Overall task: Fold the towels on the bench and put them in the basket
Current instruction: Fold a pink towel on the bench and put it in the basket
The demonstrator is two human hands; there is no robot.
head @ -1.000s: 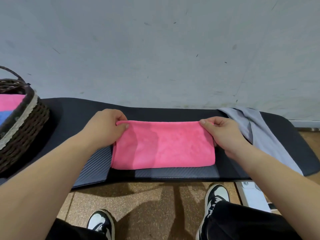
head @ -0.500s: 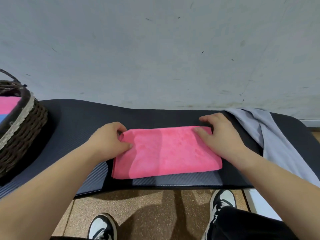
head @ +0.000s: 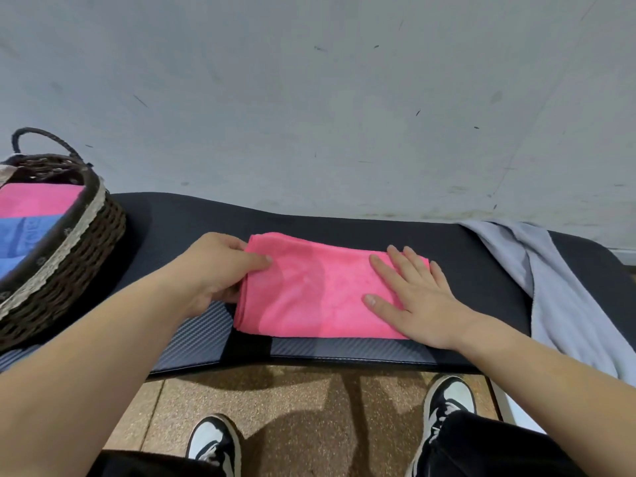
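A pink towel (head: pixel 309 290), folded into a rectangle, lies flat on the black bench (head: pixel 344 232) in front of me. My left hand (head: pixel 213 270) grips its left edge, thumb on top. My right hand (head: pixel 416 297) rests flat and spread on the towel's right part, holding nothing. A dark woven basket (head: pixel 79 249) stands on the bench's left end. Inside it lie a folded pink towel (head: pixel 34 199) and a blue towel (head: pixel 24 235). An unfolded grey towel (head: pixel 564 297) drapes over the bench's right end.
A pale wall rises right behind the bench. Below the bench's front edge are a brown speckled floor (head: pixel 275 401) and my two black and white shoes (head: pixel 213 442), (head: pixel 447 401). The basket has a loop handle (head: pixel 44 136) at the back.
My right hand has moved from the towel's top right corner to lie flat on its right part. The left hand has shifted to pinch the left edge. The view shifted slightly.
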